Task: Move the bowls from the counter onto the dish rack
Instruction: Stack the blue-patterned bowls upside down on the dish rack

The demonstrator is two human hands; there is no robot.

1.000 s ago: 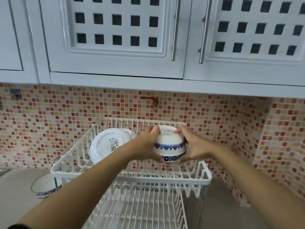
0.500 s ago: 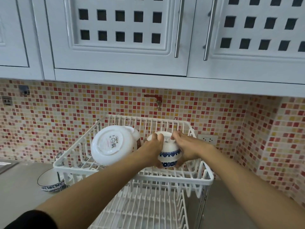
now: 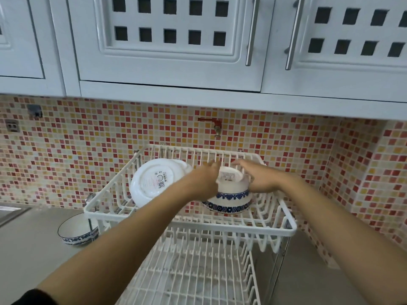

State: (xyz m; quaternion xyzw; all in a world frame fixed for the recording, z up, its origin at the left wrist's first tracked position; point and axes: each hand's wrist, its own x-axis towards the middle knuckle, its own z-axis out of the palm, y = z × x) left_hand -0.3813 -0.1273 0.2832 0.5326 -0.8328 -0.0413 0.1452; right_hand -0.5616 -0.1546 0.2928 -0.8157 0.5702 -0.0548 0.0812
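A white bowl with blue flower bands (image 3: 229, 198) rests upside down and tilted in the upper tier of the white wire dish rack (image 3: 288, 225). My left hand (image 3: 203, 179) grips its left side and my right hand (image 3: 256, 178) its right side near the base. Left of it in the same tier, a plain white bowl (image 3: 154, 180) leans with its labelled underside towards me. A second blue-patterned bowl (image 3: 77, 231) stands upright on the grey counter, left of the rack.
The rack's lower tier (image 3: 193, 276) lies beneath my arms. A red tap (image 3: 214, 125) juts from the mosaic tile wall behind the rack. White cabinets (image 3: 171, 40) hang overhead. A sink edge (image 3: 8, 211) shows at far left.
Both hands have lowered the blue-patterned bowl from above the rack into its upper tier, tilting it so its base faces up and towards me.
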